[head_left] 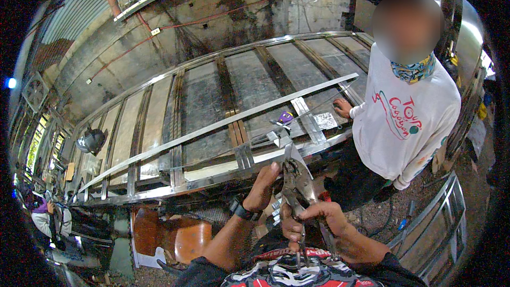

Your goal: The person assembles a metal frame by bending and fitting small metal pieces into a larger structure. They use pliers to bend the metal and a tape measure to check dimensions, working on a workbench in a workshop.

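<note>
Workshop with corrugated walls: metal frame lies assembled on supports. Left hand presses its near rail; right hand squeezes locking pliers clamped on a bracket, fastening apparently unfinished.

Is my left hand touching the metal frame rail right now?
Touching. In the head view, the left hand reaches up and its fingertips press against the lower rail of the metal frame, with no gap visible between them.
</note>
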Tool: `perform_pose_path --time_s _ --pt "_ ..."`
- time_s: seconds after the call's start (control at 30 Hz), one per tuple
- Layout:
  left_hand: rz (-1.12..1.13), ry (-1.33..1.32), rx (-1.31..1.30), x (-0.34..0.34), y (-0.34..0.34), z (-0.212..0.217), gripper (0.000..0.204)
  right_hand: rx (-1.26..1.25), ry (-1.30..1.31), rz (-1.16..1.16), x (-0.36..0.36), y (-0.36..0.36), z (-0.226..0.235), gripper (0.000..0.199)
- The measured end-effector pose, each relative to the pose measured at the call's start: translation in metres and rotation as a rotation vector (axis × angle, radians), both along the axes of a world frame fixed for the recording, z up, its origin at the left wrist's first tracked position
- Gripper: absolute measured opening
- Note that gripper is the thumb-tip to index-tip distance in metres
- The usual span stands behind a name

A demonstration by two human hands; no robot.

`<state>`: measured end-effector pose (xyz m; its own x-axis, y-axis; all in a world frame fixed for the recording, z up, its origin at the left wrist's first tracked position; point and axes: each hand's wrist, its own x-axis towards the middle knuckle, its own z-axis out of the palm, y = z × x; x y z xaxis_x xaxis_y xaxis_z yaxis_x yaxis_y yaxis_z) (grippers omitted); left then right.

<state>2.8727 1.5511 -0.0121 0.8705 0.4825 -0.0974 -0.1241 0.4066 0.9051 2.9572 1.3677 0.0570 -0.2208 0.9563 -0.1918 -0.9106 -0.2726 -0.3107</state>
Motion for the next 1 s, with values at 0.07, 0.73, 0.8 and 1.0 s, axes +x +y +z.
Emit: perform_pose_path --time_s 0.07,0.73,0.8,1.0 --pt "0.077 0.007 -0.005 -0.001 -0.001 -0.001 0.055 -0.085 -0.041 -0.031 -0.006 0.005 0.006 0.04" --pt "0.386 0.147 0.351 0.012 0.003 -0.023 0.044 -0.105 0.266 -0.012 -0.034 0.006 -0.016 0.034" --pt "0.32 0.136 0.337 -0.002 0.012 -0.018 0.048 -0.045 0.311 0.012 -0.039 0.009 -0.019 0.034" --pt "0.233 -0.105 0.355 0.007 0.021 -0.02 0.065 -0.165 -0.173 0.018 -0.009 0.008 0.014 0.039"
